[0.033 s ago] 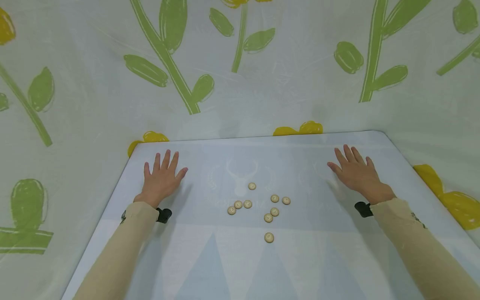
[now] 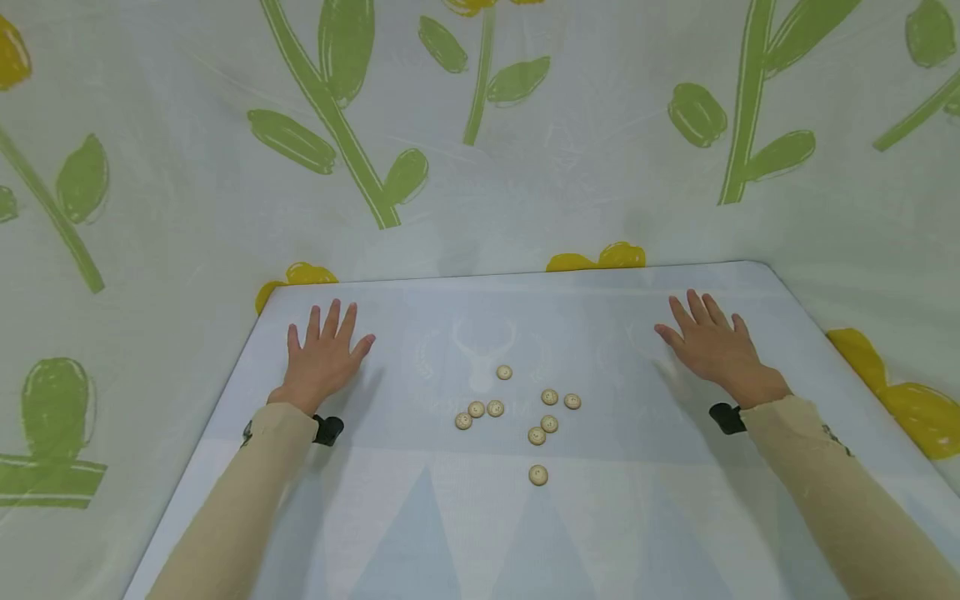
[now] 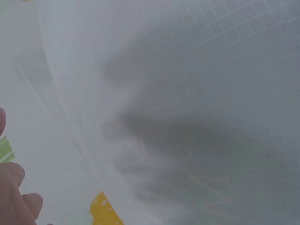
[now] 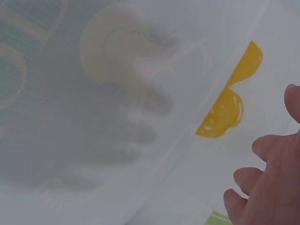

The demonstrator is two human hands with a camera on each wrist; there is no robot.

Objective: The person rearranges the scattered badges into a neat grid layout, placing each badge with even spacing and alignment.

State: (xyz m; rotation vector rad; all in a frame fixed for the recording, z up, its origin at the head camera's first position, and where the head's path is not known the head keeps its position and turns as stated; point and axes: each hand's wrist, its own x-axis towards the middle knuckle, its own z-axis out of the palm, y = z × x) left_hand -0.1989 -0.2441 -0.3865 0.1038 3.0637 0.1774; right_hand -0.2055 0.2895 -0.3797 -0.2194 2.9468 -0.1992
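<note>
Several round, pale wooden buttons (image 2: 537, 475) lie scattered on the middle of the table between the two hands. One button (image 2: 504, 372) lies farthest back. My left hand (image 2: 321, 367) is left of them, palm down with fingers spread, holding nothing. To their right, my right hand (image 2: 716, 350) is likewise spread and holds nothing. Both hands cast shadows on the table and appear raised above it. Fingers (image 3: 11, 176) show at the lower left of the left wrist view, and more fingers (image 4: 267, 178) at the right of the right wrist view. No buttons appear in either wrist view.
A pale cover with blue triangles and a faint deer print lies over the table (image 2: 622, 508). Behind and beside it hangs a whitish curtain (image 2: 585, 167) with green stems and yellow flowers. Dark devices (image 2: 327, 431) are strapped at both wrists.
</note>
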